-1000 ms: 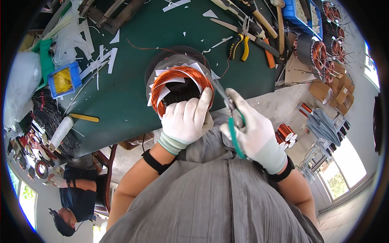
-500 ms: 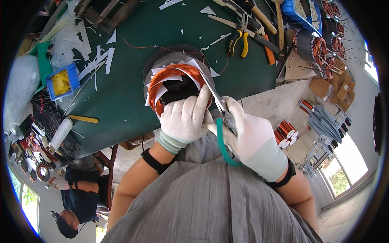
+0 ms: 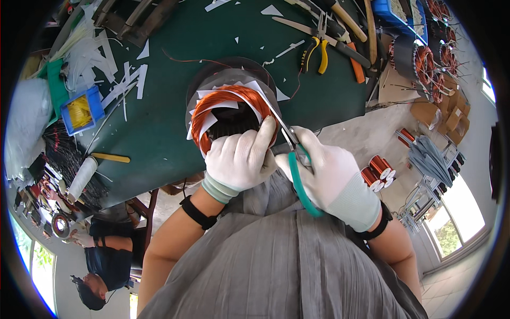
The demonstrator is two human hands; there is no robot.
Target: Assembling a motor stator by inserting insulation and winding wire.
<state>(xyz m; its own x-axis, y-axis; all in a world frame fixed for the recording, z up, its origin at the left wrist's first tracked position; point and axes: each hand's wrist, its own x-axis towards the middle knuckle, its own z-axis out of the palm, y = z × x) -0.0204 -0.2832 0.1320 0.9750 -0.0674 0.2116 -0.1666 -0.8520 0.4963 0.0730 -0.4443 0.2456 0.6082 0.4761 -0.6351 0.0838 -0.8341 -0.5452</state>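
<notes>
A motor stator (image 3: 192,103) stands on the green bench, its dark round body topped by a ring of orange copper winding (image 3: 226,94). White insulating paper pieces stick out around and inside the ring. My left hand (image 3: 239,162), in a white glove, is closed on the near side of the ring, its index finger lying along the right rim. Scissors with green handles (image 3: 300,186) are in my gloved right hand (image 3: 334,173). Their blades lie along the right outer edge of the winding, beside the paper; the tips are hard to tell from the white paper.
Pliers with yellow-black handles (image 3: 323,56), a file (image 3: 303,29) and hammers lie at the back right. Paper scraps (image 3: 142,80) and a blue box (image 3: 95,103) are at left. More wound stators (image 3: 406,58) stand at right. A co-worker (image 3: 109,260) sits at lower left.
My right hand has shifted slightly right, and the scissors' handles are turned a little, with more green showing between thumb and fingers. The left hand stays on the ring.
</notes>
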